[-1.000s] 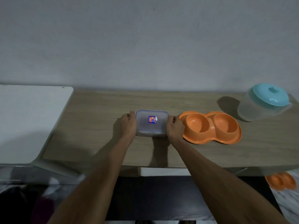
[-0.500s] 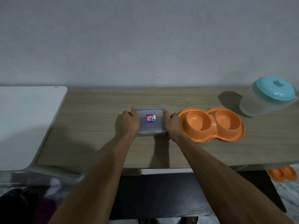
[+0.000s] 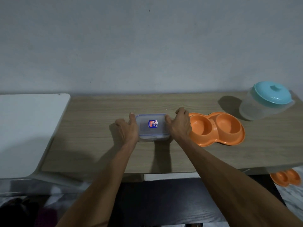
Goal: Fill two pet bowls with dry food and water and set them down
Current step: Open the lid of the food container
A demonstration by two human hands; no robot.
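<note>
A clear plastic food container with a blue-edged lid and a sticker rests on the wooden table. My left hand presses against its left side and my right hand against its right side, fingers curled over the lid's side flaps. Just right of it lies an orange double pet bowl, both cups empty. A clear jug with a turquoise lid stands at the table's far right. A second orange double bowl lies on the floor below the table's right end.
A white surface adjoins the table's left end. A grey wall rises right behind the table. Dark floor and a white strip show under the table's front edge.
My hands have stayed at the container's two sides, and the fingers have shifted on the lid flaps. The camera has tipped slightly; the container, bowl and jug have not moved on the table.
</note>
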